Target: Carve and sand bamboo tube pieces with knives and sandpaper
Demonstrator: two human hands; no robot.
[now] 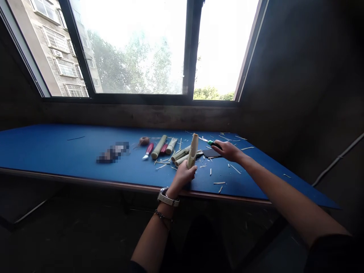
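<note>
Above the near edge of the blue table (57,151), left hand (183,175) closed around the lower end of one pale bamboo piece (192,150), held nearly upright, tilted slightly rightward, top end cut open. Watch (167,197) and a thin bracelet on that wrist. Right of the bamboo piece, right hand (229,150) resting on the table, fingers curled over a dark-handled tool with a green end (213,143); grip partly hidden, blade not clear. Just beside that hand, toward the bamboo piece, one flat dark rectangle (211,152), lying flat. Behind and left of the held piece, about five more short bamboo sections (159,146), round, smooth, pale green to tan, lying side by side. Left of those, one red-handled knife (148,150) with a light blade, then one small ball of brown twine (144,141). Further left, one blurred patch, contents impossible to tell. Around the held piece and to its right, many thin pale shavings (218,183) scattered flat over the matte blue surface. No containers on the table.
</note>
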